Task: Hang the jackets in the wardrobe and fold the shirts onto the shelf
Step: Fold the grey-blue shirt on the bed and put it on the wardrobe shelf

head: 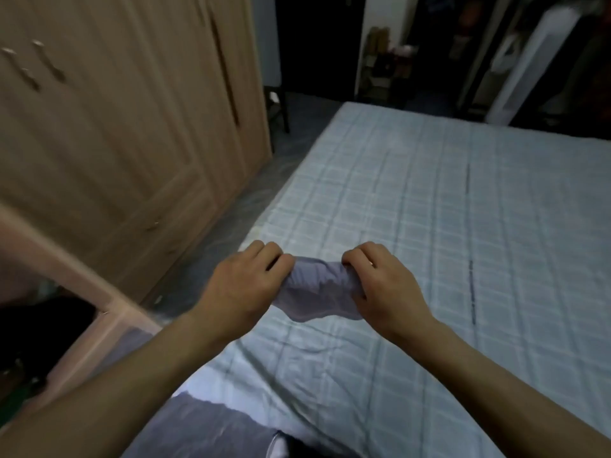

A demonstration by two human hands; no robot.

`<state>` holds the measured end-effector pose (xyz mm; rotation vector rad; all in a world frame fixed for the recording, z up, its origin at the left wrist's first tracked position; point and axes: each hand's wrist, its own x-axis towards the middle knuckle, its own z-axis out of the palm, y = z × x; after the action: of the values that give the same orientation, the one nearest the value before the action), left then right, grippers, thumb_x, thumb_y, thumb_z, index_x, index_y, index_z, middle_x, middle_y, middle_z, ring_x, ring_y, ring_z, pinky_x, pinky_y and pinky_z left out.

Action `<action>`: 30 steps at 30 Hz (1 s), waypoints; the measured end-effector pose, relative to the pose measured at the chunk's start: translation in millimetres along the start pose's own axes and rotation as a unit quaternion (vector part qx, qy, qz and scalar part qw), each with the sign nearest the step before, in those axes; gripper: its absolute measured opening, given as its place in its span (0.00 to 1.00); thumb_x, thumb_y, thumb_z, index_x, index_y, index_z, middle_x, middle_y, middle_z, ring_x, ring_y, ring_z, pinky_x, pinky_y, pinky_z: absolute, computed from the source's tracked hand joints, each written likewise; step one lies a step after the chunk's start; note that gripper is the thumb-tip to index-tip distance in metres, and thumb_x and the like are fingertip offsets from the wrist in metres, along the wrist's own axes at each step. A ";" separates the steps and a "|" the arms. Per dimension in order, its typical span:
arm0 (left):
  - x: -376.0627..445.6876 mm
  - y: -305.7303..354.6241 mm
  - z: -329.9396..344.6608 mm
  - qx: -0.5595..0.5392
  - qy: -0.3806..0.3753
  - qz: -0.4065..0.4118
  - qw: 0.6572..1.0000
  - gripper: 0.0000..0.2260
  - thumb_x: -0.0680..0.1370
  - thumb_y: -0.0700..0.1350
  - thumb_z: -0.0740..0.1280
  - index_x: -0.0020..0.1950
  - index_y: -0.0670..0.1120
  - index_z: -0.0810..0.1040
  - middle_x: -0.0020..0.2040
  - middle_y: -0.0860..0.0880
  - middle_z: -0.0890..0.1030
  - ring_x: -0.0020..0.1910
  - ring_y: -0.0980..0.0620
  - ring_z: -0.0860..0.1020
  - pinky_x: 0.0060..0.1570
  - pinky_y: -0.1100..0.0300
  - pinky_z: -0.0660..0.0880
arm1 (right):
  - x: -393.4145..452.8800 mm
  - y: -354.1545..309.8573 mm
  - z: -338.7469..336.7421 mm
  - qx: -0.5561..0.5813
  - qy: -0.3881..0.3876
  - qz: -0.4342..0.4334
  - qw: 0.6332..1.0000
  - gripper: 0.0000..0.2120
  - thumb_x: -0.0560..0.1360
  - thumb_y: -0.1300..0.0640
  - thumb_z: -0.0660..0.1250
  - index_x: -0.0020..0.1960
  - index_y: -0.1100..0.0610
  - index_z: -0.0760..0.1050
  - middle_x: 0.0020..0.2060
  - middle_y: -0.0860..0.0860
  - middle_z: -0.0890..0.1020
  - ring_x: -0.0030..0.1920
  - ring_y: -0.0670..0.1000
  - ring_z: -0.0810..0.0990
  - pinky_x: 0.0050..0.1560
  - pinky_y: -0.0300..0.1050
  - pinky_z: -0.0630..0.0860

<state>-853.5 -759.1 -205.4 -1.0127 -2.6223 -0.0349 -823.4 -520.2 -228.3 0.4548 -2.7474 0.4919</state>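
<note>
Early in the folding — one garment in hand, nothing shelved in view.

Left hand (pixel 244 285) and right hand (pixel 380 285) each close their grip on the bunched lilac cloth shirt (pixel 317 292), low centre above the pale-blue checked bed (pixel 429 209); beige wooden wardrobe (pixel 115 127), upper left, is shut — folding, shelving remain.

- Left hand (pixel 246 285): bare, with no ring, glove or watch showing; knuckles and the back of the hand face the camera.
- Right hand (pixel 385 285): bare too, nothing worn on fingers or wrist.
- Both forearms: uncovered along their whole visible length, entering from 7 and 5 o'clock; no sleeve edge comes into view.
</note>
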 end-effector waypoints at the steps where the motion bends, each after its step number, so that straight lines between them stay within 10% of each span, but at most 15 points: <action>1: -12.8 -6.1 -26.8 0.010 -0.008 -0.016 1.000 0.14 0.64 0.32 0.74 0.47 0.42 0.79 0.43 0.45 0.77 0.39 0.43 0.76 0.24 0.50 0.72 | 9.9 -21.1 -12.4 0.006 -0.004 -0.019 1.000 0.10 0.69 0.63 0.70 0.51 0.59 0.76 0.46 0.54 0.78 0.43 0.58 0.77 0.37 0.52 0.75; 17: -329.3 -148.6 -244.7 0.152 0.041 -0.302 0.940 0.13 0.64 0.42 0.69 0.48 0.43 0.77 0.44 0.45 0.76 0.42 0.41 0.76 0.27 0.49 0.74 | 135.8 -405.6 8.6 0.109 -0.022 -0.379 0.919 0.14 0.64 0.63 0.69 0.50 0.58 0.76 0.45 0.53 0.76 0.43 0.56 0.77 0.36 0.49 0.75; 30: -514.0 -286.8 -298.6 0.195 0.047 -0.423 0.884 0.18 0.62 0.37 0.75 0.50 0.44 0.79 0.47 0.46 0.78 0.43 0.42 0.78 0.28 0.51 0.75 | 203.3 -652.8 95.5 0.155 -0.045 -0.481 0.862 0.17 0.64 0.65 0.71 0.51 0.56 0.74 0.48 0.51 0.73 0.44 0.53 0.76 0.39 0.48 0.75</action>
<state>-598.0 -1349.1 -56.0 0.2943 -2.6049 0.2225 -795.8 -1188.7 -58.6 1.8118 -2.0992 0.6166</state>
